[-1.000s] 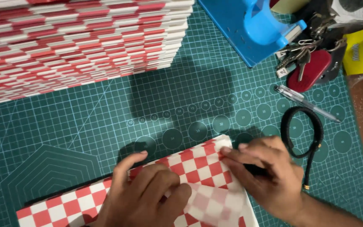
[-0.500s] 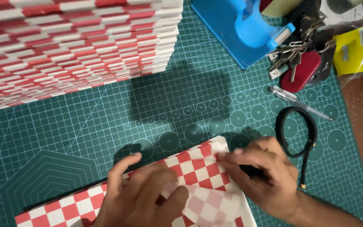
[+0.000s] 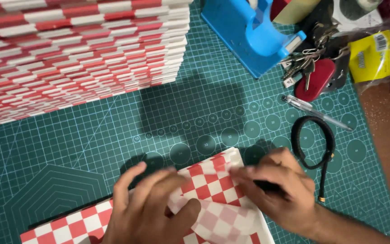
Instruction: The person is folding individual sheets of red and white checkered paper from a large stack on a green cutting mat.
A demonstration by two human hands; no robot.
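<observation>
A red-and-white checkered paper sheet [image 3: 211, 180] lies on the green cutting mat [image 3: 113, 144] at the bottom of the view, partly folded over so its paler underside shows. My left hand [image 3: 147, 208] rests flat on the left part of the sheet, fingers spread, thumb tucked toward the fold. My right hand [image 3: 278, 190] presses on the sheet's right edge, its fingertips pinching or flattening the folded flap. A dark object shows under the right hand's fingers; what it is cannot be told.
A tall stack of folded red-and-white checkered papers [image 3: 77, 54] fills the top left. A blue tape dispenser [image 3: 253, 36], keys with a red fob [image 3: 314, 79], a pen [image 3: 317, 113], a black cord bracelet [image 3: 314, 140] and a yellow packet [image 3: 373, 54] lie at the right.
The camera view shifted slightly. My hands stayed on the checkered sheet, the left hand's fingers sliding a little along the fold.
</observation>
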